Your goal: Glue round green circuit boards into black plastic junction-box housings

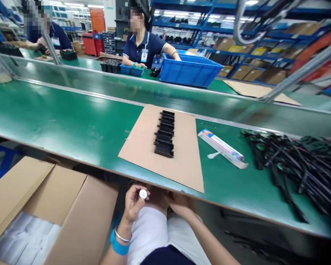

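Note:
My left hand [134, 204] is below the table's front edge, over my lap, its fingers closed on a small white cap [142, 194]. My right hand [178, 205] lies beside it under the table edge, with the fingers partly hidden. On the green table ahead, a brown cardboard sheet [182, 154] carries a row of several black plastic parts [164, 134]. To its right lies a white tube [222, 148] with a red and blue end, a small white blob beside it.
A heap of black cables [298, 162] covers the table's right side. An open cardboard box [44, 217] with white wrapping stands at my left. Across the conveyor belt [99, 82], two people work near a blue bin [190, 70] and black trays [110, 65].

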A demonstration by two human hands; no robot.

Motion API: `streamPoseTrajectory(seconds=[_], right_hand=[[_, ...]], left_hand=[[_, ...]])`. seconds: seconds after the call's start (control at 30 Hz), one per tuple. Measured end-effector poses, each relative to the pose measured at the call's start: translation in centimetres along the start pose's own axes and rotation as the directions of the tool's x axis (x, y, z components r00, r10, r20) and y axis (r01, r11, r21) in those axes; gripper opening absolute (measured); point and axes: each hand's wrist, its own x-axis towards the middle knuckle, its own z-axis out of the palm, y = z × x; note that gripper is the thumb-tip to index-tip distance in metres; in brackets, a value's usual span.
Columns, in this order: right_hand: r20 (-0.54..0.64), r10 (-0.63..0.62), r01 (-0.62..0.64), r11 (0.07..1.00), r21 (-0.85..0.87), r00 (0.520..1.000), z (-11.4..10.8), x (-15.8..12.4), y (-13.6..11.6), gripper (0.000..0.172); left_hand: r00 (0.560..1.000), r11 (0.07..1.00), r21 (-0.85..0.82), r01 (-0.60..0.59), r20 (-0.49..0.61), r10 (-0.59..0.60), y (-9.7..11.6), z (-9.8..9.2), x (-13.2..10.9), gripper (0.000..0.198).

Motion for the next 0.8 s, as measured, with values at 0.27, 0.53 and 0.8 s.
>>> streamPoseTrajectory(seconds=[0.27,0.53,0.8], right_hand=[[0.244,-0.324,0.290,0.943,0.162,0.914,-4.5,-9.8,0.2,0.021],[-0.367,-0.305,0.296,0.952,-0.084,0.879,-21.1,-7.4,-2.6,0.022],[-0.430,-0.319,0.332,0.942,-0.046,0.845,-22.2,1.0,-2.0,0.017]], left_hand=[[0.974,0.992,0.016,-0.123,0.194,0.118,5.0,5.5,-1.2,0.032],[0.963,0.982,-0.184,0.045,0.270,0.007,8.7,10.7,1.8,0.035],[0.904,0.997,-0.077,-0.024,0.424,0.055,10.0,15.3,6.4,0.037]])
